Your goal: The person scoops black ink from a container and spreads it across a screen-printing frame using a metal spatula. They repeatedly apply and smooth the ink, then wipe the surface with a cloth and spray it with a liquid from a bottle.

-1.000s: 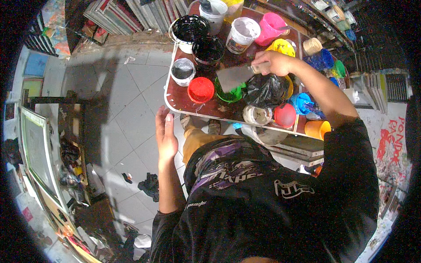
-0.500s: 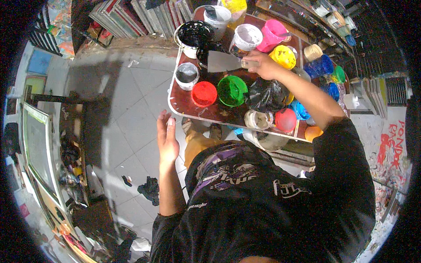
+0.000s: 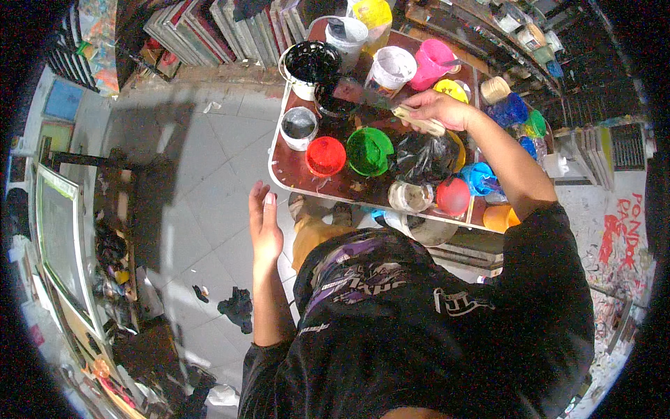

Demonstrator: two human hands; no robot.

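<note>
My right hand (image 3: 445,112) is closed round the pale handle of a scraper (image 3: 421,121) above the table. Its thin flat blade reaches left over a small tub of black paint (image 3: 335,98); whether it touches the tub I cannot tell. Behind that tub stands a white bucket (image 3: 301,86), smeared black inside. Below my right hand lies a crumpled black plastic bag (image 3: 427,159). Empty, with fingers stretched out, my left hand (image 3: 266,227) hovers over the floor just off the table's near left corner. Closest to it on the table are a red tub (image 3: 326,156) and a grey-white tub (image 3: 299,129).
The dark red table (image 3: 293,167) carries several paint tubs, among them a green tub (image 3: 368,151), a pink one (image 3: 434,61) and a blue one (image 3: 479,178). Framed screens (image 3: 244,31) lean at the back. Black scraps (image 3: 237,309) lie on the tiled floor.
My right hand has moved slightly right and nearer, and the scraper has turned so that more of its handle shows. My left hand has hardly moved.
</note>
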